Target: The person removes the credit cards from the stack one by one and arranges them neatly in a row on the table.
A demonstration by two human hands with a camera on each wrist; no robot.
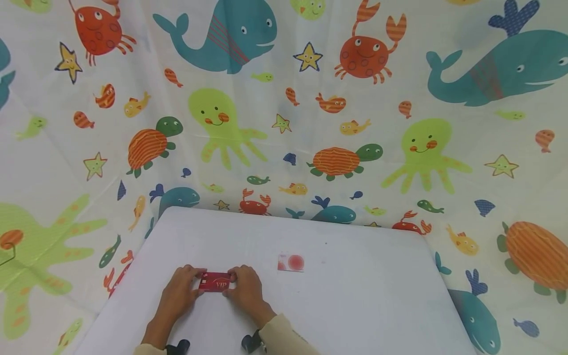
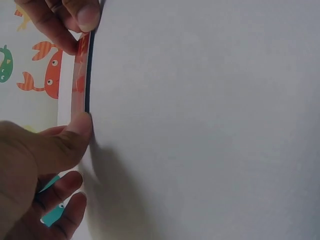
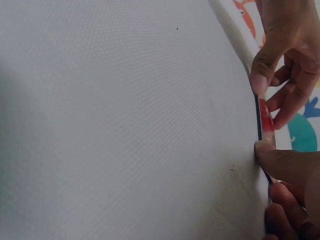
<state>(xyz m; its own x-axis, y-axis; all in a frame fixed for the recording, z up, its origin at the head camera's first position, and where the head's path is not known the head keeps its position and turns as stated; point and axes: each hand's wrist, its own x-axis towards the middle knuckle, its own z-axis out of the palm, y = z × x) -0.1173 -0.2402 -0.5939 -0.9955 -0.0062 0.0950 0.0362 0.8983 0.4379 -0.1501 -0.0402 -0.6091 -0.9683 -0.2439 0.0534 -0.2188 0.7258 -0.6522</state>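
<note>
A red card (image 1: 215, 282) marked "VIP" lies between my two hands over the left part of the white table. With thumb and fingers, my left hand (image 1: 179, 292) pinches its left end. The opposite end is pinched by my right hand (image 1: 246, 291). In the left wrist view the card (image 2: 80, 75) appears nearly edge-on, showing a dark edge along one side. The right wrist view also has the card (image 3: 267, 120) edge-on, partly hidden by the fingers. I cannot tell whether it touches the table.
A white and pink card (image 1: 291, 263) with a red round print lies to the right of my hands. The white table (image 1: 368, 296) has a sea-animal printed cloth (image 1: 275, 133) behind it and at its sides. Dark straps (image 1: 252, 341) circle both wrists.
</note>
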